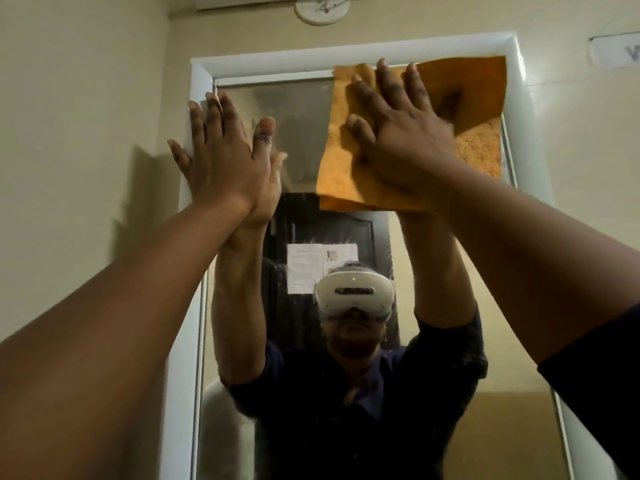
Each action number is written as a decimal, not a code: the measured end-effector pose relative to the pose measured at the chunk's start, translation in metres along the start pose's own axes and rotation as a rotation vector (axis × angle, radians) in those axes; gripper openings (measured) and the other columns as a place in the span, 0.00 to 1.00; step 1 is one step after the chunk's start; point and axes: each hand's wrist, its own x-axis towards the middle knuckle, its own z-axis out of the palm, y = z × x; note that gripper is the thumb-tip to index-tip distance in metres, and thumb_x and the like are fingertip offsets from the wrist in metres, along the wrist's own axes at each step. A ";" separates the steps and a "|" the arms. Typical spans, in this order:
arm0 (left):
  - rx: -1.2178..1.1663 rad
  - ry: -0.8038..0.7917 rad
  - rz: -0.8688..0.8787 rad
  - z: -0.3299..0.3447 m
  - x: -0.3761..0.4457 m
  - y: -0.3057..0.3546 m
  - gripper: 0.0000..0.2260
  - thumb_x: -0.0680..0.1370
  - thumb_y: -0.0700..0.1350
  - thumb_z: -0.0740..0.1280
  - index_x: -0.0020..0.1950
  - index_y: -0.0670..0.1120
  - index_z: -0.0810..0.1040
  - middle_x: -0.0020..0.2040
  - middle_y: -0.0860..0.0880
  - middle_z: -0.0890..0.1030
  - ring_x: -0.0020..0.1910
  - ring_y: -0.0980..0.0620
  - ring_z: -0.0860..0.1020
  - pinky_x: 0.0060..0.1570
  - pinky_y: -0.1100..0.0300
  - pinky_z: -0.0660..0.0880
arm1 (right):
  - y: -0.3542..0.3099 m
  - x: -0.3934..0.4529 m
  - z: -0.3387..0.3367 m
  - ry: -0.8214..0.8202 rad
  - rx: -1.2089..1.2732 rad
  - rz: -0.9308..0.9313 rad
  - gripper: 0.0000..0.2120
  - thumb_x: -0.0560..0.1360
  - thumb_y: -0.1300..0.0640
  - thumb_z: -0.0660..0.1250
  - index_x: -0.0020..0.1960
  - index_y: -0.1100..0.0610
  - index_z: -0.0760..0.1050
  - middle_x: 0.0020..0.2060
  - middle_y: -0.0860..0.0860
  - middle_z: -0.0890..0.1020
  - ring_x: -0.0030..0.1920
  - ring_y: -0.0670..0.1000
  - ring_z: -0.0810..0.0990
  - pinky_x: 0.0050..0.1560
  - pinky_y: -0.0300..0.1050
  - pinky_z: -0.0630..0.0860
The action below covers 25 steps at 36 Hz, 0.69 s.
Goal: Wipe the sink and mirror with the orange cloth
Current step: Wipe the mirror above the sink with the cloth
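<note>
orange cloth [450,98] flat under right hand [398,133] on mirror [301,133].

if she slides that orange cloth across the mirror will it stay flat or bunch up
Probably bunches a little: the orange cloth looks thin and floppy, already creased under the right hand. Its free corners hang unsupported against the mirror, so they would likely drag or fold. It seems light; a flat palm with spread fingers should carry it along.
</note>
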 end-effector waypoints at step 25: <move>-0.058 -0.024 0.031 -0.006 -0.007 -0.006 0.31 0.79 0.62 0.44 0.76 0.45 0.44 0.78 0.48 0.48 0.76 0.51 0.43 0.71 0.38 0.44 | 0.073 -0.033 -0.031 0.051 0.006 0.393 0.27 0.80 0.43 0.48 0.77 0.48 0.48 0.77 0.48 0.41 0.76 0.55 0.40 0.70 0.68 0.47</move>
